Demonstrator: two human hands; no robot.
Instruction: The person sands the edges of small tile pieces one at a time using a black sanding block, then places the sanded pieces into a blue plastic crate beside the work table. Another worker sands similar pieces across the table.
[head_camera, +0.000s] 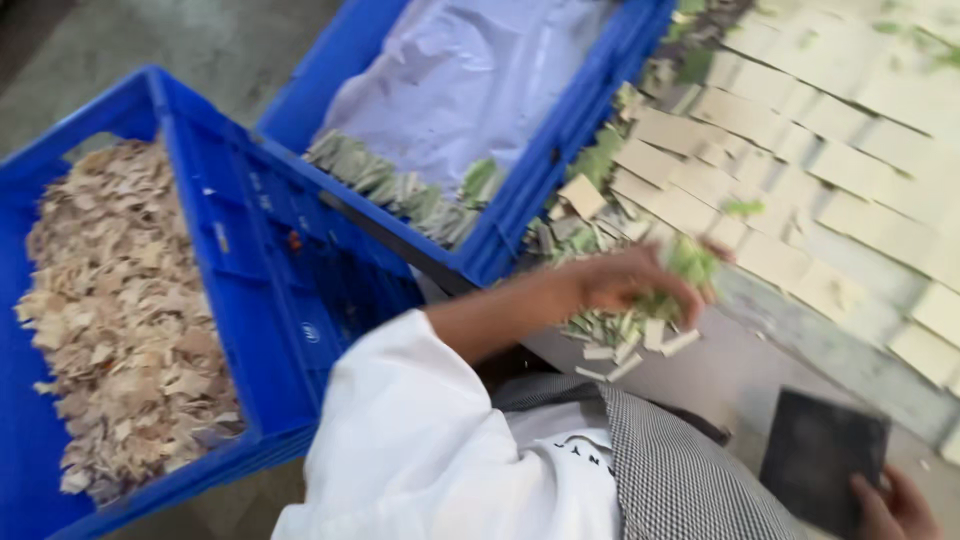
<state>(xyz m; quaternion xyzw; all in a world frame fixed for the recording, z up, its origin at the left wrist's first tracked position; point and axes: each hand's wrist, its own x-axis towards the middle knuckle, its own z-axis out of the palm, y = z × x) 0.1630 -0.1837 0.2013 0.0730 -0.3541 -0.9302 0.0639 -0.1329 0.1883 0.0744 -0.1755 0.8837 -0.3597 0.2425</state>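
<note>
Left hand (630, 280) fingers clutch leaf strips (625, 325) (blurred); right hand (895, 505) grips dark board (820, 455).

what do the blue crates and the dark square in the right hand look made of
Blue crates: moulded plastic, slightly glossy, with ribbed walls and rims. Dark square: flat, matt, charcoal, thin-edged; possibly rubber, slate or board, too blurred to tell. The right hand grips its lower corner.
</note>
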